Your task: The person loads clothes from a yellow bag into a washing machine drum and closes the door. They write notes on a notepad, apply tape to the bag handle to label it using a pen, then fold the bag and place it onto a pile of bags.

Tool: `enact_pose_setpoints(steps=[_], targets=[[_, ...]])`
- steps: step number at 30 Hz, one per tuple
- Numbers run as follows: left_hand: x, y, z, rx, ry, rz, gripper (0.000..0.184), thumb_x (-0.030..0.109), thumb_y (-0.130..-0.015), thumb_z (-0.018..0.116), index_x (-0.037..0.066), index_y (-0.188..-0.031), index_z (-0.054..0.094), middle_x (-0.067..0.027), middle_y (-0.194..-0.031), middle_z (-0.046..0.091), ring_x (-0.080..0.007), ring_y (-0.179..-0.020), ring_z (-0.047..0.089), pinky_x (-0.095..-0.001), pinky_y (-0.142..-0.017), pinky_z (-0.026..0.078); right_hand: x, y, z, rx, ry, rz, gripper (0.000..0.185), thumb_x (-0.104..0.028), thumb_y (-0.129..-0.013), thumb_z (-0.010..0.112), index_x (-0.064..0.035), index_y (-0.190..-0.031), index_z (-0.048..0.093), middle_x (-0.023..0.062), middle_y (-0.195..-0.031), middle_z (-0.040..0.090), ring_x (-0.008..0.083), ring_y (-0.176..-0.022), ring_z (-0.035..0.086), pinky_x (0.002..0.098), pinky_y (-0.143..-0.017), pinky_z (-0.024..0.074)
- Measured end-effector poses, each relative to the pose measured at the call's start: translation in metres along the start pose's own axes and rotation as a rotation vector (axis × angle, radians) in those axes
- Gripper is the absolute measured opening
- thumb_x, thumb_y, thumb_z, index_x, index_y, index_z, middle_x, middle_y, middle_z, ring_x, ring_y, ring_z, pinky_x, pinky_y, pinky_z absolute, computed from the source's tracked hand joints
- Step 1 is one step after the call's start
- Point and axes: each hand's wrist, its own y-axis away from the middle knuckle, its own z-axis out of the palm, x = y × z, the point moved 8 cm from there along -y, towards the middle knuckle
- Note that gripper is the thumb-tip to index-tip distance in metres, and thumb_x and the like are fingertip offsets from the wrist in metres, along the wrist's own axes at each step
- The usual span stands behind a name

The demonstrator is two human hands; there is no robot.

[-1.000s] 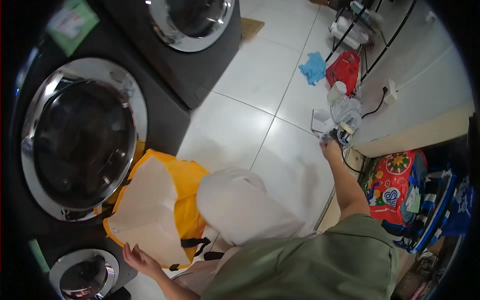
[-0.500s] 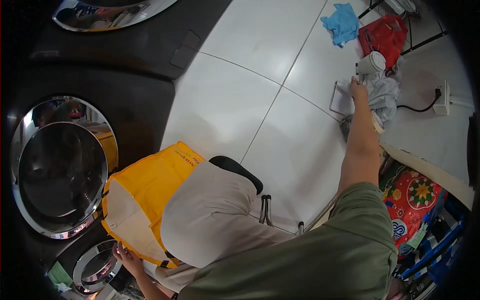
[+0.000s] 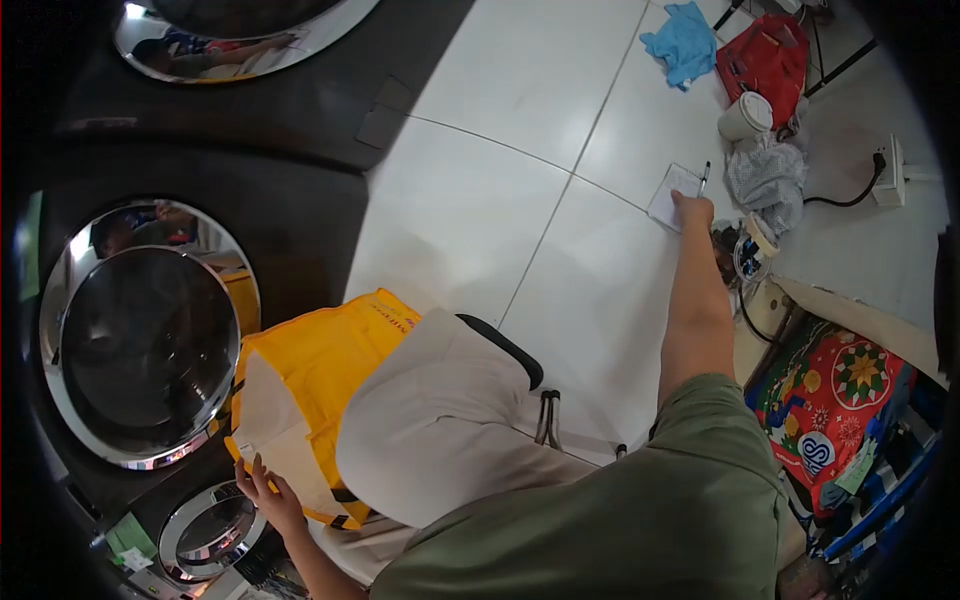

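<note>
Gripped pen in fingers of right hand, at near edge of notepad, toward right edge of floor. Reached both pen and pad; couldn't tell about any grip on pad or any writing. Had left hand at rim of yellow bag, fingers loose, spread, contact unclear. Saw bag opening wide, no contents made out.
</note>
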Motion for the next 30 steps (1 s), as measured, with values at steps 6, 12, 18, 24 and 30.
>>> enact_pose_setpoints(steps=[6,12,18,24,30], targets=[[0.07,-0.019,-0.069,0.398,0.166,0.032,0.036,0.001,-0.094,0.051,0.003,-0.13,0.056,-0.0181,-0.146,0.035,-0.0294,-0.131,0.044,-0.0388,-0.108,0.037,-0.034,0.109,0.0,-0.248,-0.586,-0.28,0.037,-0.029,-0.081,0.078,0.0044,-0.093,0.067,0.0118,-0.081,0.07,0.0191,-0.075,0.068,0.0304,-0.064,0.0502],[0.192,-0.018,-0.032,0.041,1.587,-0.083,0.057,0.03,-0.099,0.052,0.001,-0.145,0.035,-0.0162,-0.15,0.037,-0.0283,-0.141,0.033,-0.0452,-0.117,0.024,-0.135,0.428,-0.102,-1.186,-0.815,-0.306,0.023,-0.011,-0.088,0.073,0.0009,-0.105,0.064,0.0084,-0.094,0.07,0.0152,-0.08,0.068,0.0287,-0.066,0.0555],[0.232,0.03,-0.023,-0.618,2.159,-0.284,0.044,0.016,-0.099,0.053,0.004,-0.14,0.041,-0.013,-0.136,0.053,-0.0255,-0.128,0.051,-0.0446,-0.11,0.04,-0.16,0.611,-0.127,-1.457,-0.617,-0.607,0.024,-0.015,-0.094,0.066,0.0041,-0.107,0.064,0.0089,-0.094,0.07,0.0117,-0.074,0.064,0.0245,-0.061,0.0516],[0.176,0.056,-0.017,-0.384,2.321,-0.537,0.034,0.0,-0.097,0.048,0.002,-0.131,0.047,-0.01,-0.124,0.061,-0.0199,-0.112,0.06,-0.0389,-0.099,0.049,-0.2,0.646,-0.135,-1.623,-1.225,-0.664,0.068,-0.052,-0.104,0.03,0.0032,-0.103,0.069,0.0121,-0.104,0.064,0.0123,-0.077,0.053,0.025,-0.069,0.0424],[0.169,0.073,-0.015,-0.295,2.282,-0.518,0.036,-0.004,-0.095,0.048,0.002,-0.13,0.047,-0.0075,-0.118,0.061,-0.0159,-0.106,0.061,-0.0342,-0.095,0.049,-0.171,0.74,-0.124,-1.523,-0.767,-0.943,0.029,-0.025,-0.098,0.06,0.0025,-0.096,0.071,0.008,-0.082,0.067,0.0087,-0.068,0.06,0.0214,-0.058,0.0461]])
